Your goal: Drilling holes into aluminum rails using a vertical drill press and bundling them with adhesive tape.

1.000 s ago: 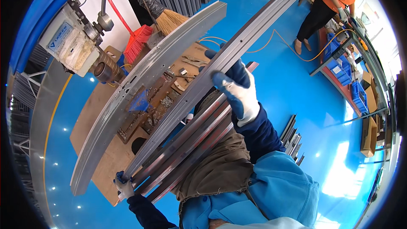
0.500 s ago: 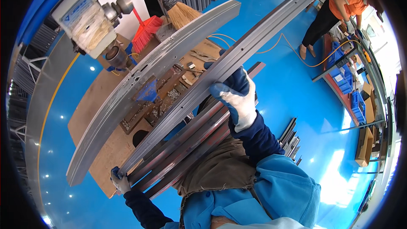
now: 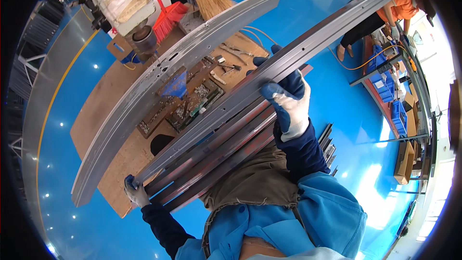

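A long grey metal profile [image 3: 320,41] with small holes slants across the middle, held up in both my gloved hands. My left hand [image 3: 136,193] is closed round its near left end. Farther up its length my right hand [image 3: 291,103] grips it, thumb on the near face and fingers reaching underneath and behind. Beyond it, a second grey bar [image 3: 113,115] with several drilled holes and pale scuffs lies across the drilling machine [image 3: 122,2], its chuck [image 3: 146,41] close to the bar. Several dark metal profiles [image 3: 219,151] lie side by side below the held one, partly covered.
A wooden bench top [image 3: 108,168] carries pliers [image 3: 233,49], a blue piece [image 3: 175,85] and a tray of metal chips [image 3: 185,110]. A red broom [image 3: 168,19] and a straw broom [image 3: 212,4] stand behind. A co-worker [image 3: 404,5] bends over a rack with blue bins [image 3: 382,86].
My right hand and the upper part of the profile have shifted right in the picture. My left hand stays on the near end. The whole view has turned slightly.
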Demonstrator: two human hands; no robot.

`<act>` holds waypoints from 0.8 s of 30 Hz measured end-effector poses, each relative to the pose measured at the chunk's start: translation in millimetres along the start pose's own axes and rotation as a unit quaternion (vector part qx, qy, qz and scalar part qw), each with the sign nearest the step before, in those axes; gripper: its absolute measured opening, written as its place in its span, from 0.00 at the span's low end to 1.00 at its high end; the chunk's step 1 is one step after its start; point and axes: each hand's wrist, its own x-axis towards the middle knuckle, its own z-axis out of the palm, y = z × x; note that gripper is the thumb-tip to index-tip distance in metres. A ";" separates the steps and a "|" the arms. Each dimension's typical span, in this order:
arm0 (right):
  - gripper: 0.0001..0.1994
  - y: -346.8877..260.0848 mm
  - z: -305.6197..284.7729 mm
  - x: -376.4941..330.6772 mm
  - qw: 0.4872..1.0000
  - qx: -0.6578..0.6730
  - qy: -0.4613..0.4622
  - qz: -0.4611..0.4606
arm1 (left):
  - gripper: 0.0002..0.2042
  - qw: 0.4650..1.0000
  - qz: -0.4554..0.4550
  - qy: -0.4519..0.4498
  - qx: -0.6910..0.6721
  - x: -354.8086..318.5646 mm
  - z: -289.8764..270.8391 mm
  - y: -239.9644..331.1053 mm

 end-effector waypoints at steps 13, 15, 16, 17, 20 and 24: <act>0.23 48.7 -99.2 43.3 0.994 0.029 0.068 0.082 | 0.21 0.986 0.137 0.054 0.076 0.1 -52.4 84.0; 0.24 62.7 -152.3 60.3 0.989 0.093 0.013 0.111 | 0.22 0.984 0.136 0.062 0.101 -4.5 -68.0 114.9; 0.25 73.2 -175.6 66.2 0.982 0.149 -0.018 0.115 | 0.22 0.979 0.163 0.064 0.104 -4.6 -74.8 127.5; 0.25 82.7 -189.8 72.1 0.981 0.152 -0.021 0.122 | 0.22 0.979 0.158 0.064 0.111 -5.4 -80.7 137.6; 0.25 108.7 -229.2 83.4 0.969 0.180 0.065 0.156 | 0.24 0.969 0.199 0.089 0.119 -3.5 -86.9 165.0; 0.25 114.0 -260.9 84.0 0.945 0.266 0.009 0.190 | 0.25 0.960 0.234 0.094 0.120 5.1 -88.3 188.5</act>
